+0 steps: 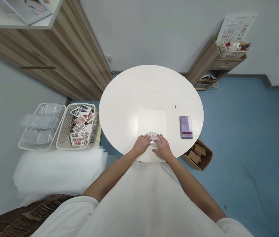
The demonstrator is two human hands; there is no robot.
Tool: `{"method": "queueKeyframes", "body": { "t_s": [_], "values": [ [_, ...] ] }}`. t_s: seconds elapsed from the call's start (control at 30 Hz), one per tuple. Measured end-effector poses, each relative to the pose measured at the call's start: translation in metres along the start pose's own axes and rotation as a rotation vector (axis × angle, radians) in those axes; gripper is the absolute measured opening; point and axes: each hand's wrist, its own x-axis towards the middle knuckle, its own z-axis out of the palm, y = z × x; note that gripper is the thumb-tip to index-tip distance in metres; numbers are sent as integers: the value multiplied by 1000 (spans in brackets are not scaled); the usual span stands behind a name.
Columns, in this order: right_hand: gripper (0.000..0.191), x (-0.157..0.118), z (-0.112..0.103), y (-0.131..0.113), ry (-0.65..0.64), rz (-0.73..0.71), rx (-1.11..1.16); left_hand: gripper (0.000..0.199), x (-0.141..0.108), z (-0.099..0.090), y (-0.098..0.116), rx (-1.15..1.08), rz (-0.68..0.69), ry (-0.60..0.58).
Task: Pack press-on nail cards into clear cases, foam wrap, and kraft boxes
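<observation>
A small clear plastic pack (153, 138) with pale, shiny pieces in it lies on the white round table (151, 89), close to the edge nearest me. My left hand (142, 144) touches the left side of the pack with its fingers, palm down. On the other side, my right hand (163, 148) has its fingers on the pack's right edge, the thumb apart from them. A purple box or booklet (186, 127), partly pixelated, lies at the table's right side.
Left of the table stand a basket of nail sets on cards (65, 131) and a basket of clear plastic boxes (40, 121), with white sheets (60, 171) below. A carton (207, 158) holding brown boxes stands at the lower right. Wooden cabinets flank the back.
</observation>
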Motion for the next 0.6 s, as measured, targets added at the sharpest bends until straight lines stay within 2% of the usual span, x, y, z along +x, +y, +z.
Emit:
{"method": "queueKeyframes", "body": {
  "t_s": [0.2, 0.37, 0.6],
  "values": [
    [19, 14, -3, 5, -45, 89, 129, 25, 0, -7, 0, -76, 14, 13],
    [16, 7, -5, 4, -46, 57, 130, 25, -3, -11, -3, -127, 56, -4],
    [22, 2, -10, 0, -109, 38, 71, 25, -6, -18, -4, -121, 131, -32]
  ]
}}
